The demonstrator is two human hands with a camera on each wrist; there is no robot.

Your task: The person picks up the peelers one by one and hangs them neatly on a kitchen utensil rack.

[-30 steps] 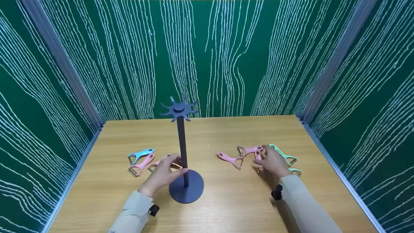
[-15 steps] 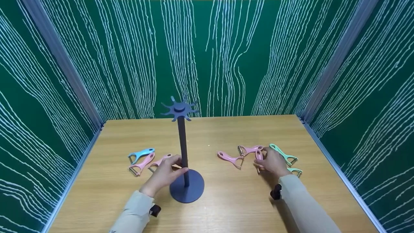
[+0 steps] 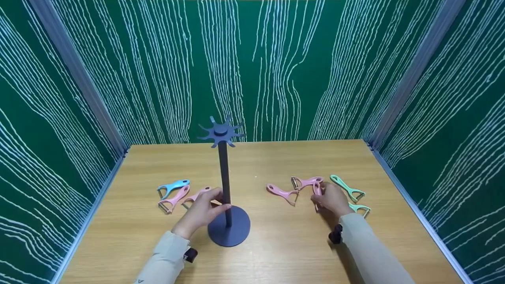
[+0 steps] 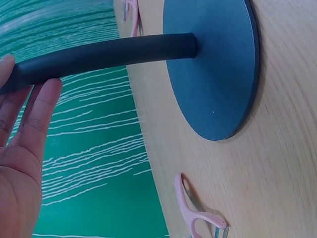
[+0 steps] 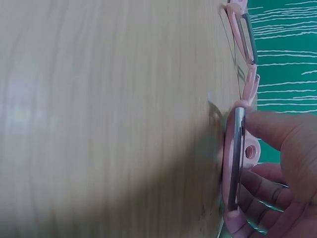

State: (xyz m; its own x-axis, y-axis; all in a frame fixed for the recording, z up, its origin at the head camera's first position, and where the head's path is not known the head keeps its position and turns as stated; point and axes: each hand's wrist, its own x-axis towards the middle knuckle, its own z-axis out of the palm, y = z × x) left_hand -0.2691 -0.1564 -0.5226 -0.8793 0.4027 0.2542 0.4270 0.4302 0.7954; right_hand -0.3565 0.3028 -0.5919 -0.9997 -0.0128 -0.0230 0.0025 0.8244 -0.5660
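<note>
In the head view, my left hand (image 3: 201, 211) holds the dark pole (image 3: 224, 169) of an upright rack, thumb on the near side. The pole stands on a round base (image 3: 236, 234) and carries a ring of curved hooks (image 3: 221, 133) on top, all bare. In the left wrist view, fingers (image 4: 42, 111) wrap the pole (image 4: 124, 52). My right hand (image 3: 333, 199) pinches a pink peeler (image 3: 317, 189) low over the table. The right wrist view shows the thumb at one end of this peeler's head, with its metal blade (image 5: 237, 158) turned toward the camera.
Two more pink peelers (image 3: 282, 193) lie left of my right hand, and green peelers (image 3: 345, 188) lie to its right. Left of the rack are a blue peeler (image 3: 172, 186) and two pink peelers (image 3: 175, 199). Green panels (image 3: 276, 79) wall the wooden table (image 3: 276, 252).
My right fingers have drawn together on the pink peeler, and its head has turned to look narrower. The right hand shifted slightly. My left hand stays on the pole.
</note>
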